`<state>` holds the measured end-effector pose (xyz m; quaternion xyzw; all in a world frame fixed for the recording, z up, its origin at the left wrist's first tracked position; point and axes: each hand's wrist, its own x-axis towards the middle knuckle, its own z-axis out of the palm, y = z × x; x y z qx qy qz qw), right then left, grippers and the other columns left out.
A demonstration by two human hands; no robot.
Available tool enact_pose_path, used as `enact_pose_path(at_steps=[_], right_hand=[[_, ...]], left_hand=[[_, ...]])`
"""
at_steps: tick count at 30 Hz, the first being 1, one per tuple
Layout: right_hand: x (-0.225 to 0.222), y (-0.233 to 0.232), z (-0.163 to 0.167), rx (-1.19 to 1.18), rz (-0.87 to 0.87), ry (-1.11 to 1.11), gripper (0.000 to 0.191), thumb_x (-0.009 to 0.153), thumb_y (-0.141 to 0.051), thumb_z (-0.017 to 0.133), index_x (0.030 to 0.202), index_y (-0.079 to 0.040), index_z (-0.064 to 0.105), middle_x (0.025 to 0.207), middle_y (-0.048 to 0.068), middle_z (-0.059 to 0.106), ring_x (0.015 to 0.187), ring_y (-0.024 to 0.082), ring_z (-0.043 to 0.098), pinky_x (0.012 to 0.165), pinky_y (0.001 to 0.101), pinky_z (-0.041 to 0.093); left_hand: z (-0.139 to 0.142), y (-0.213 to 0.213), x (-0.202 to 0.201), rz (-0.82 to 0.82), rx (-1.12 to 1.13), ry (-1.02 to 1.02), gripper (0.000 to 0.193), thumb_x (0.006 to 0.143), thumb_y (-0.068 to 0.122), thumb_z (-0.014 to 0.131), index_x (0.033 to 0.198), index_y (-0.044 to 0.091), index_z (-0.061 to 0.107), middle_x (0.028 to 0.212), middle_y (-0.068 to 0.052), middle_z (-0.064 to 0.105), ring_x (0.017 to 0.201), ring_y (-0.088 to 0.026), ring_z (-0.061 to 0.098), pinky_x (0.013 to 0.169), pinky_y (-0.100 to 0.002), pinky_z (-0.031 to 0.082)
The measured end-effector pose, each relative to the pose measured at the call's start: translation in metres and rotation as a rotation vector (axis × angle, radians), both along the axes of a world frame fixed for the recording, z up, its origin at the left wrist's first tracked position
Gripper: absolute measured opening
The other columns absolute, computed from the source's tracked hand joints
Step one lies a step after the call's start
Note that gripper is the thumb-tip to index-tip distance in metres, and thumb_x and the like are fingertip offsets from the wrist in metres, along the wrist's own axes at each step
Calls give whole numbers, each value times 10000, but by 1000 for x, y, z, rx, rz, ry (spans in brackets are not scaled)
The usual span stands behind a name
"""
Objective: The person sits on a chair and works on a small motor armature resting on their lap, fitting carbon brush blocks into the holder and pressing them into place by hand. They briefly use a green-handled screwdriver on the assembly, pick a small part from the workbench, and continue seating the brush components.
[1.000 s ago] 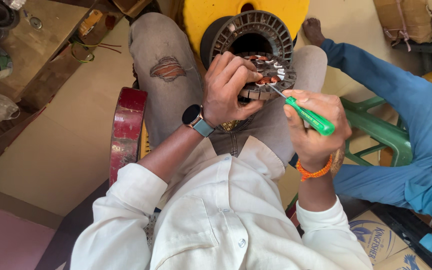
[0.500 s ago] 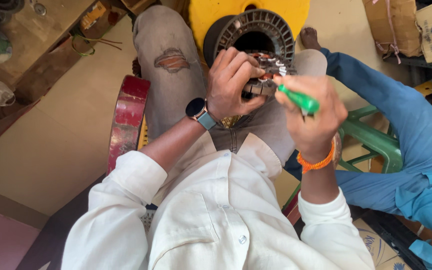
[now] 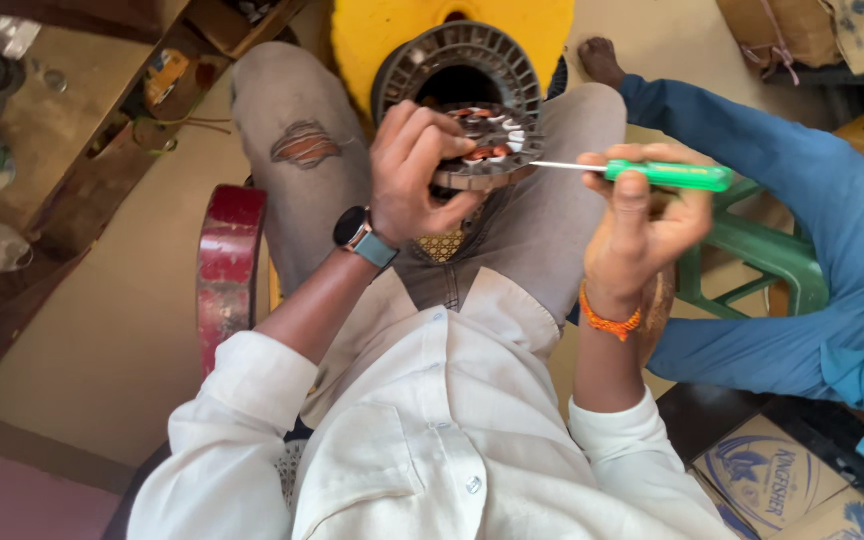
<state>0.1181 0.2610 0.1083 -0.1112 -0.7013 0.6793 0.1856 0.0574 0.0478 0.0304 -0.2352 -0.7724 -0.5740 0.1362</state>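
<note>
A person in blue clothes [image 3: 832, 250] sits at the right edge of the view, one bare foot [image 3: 602, 60] stretched out on the floor near a yellow disc [image 3: 372, 40] that stands beyond the knees of the person wearing the camera. Against that disc rests a large dark ribbed motor housing [image 3: 457, 60], ring-shaped with an open centre. To the left a wooden shelf [image 3: 62, 150] carries small odds and ends, and a dark red stool edge [image 3: 227, 270] shows beside the left thigh of the grey torn jeans [image 3: 302, 150]. A green plastic chair [image 3: 752, 255] stands between the two people, and printed cardboard boxes [image 3: 762, 480] lie at the lower right. Over the lap, the left hand [image 3: 412, 175], with a smartwatch [image 3: 362, 235] on its wrist, is closed around a round motor stator [image 3: 487, 145] with copper windings, fingers curled over its top and thumb beneath. The right hand [image 3: 642, 215], with an orange thread band [image 3: 607, 322] at the wrist, grips a green-handled screwdriver [image 3: 667, 175] held level, its metal tip touching the right rim of the stator.
</note>
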Motion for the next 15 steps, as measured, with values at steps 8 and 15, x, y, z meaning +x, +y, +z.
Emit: enact_pose_path(at_steps=[8,15], right_hand=[[-5,-7,-2,53,48,-3,412,1070,-244,767,1232,48,525,1051,177,687,889,272,767,742,331,654],[-4,-8,6,221,125,41,392,1086,-220,754,1245,50,518,1050,201,704,905,269,774,785,342,671]], left_hand=[[2,3,0,8,-16,-21,338,707,149,840,951,38,635,1004,-107,647,906,-288,592,798,-413,489],[1,1,-2,-10,-2,-26,357,719,166,855,973,38,640,1016,-106,643,919,-290,587,801,-415,484]])
